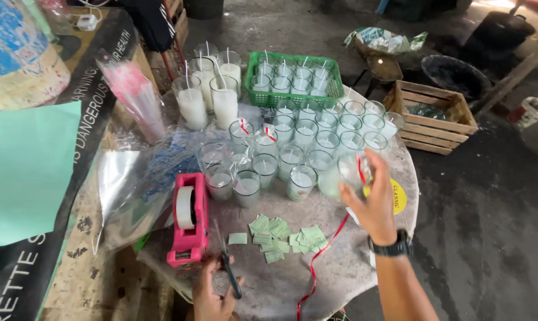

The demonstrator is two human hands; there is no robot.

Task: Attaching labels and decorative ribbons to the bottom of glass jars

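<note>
Grey and round, the tabletop (340, 261) fills most of my view, crowded with glass candle cups (307, 139) set in rows. Behind them stands a green basket (254, 80) holding more cups, and a wooden crate (438, 116) sits on the floor to the right. A pink tape dispenser (188, 223) lies at the near left edge, beside a scatter of small green paper labels (281, 235). My right hand (373, 205) has its grip wrapped around one candle glass (353, 169), raised just above the front row, with red ribbon (322, 252) trailing down over the tabletop. My left hand (212, 294) grips black scissors (228, 270), closed round the handles.
</note>
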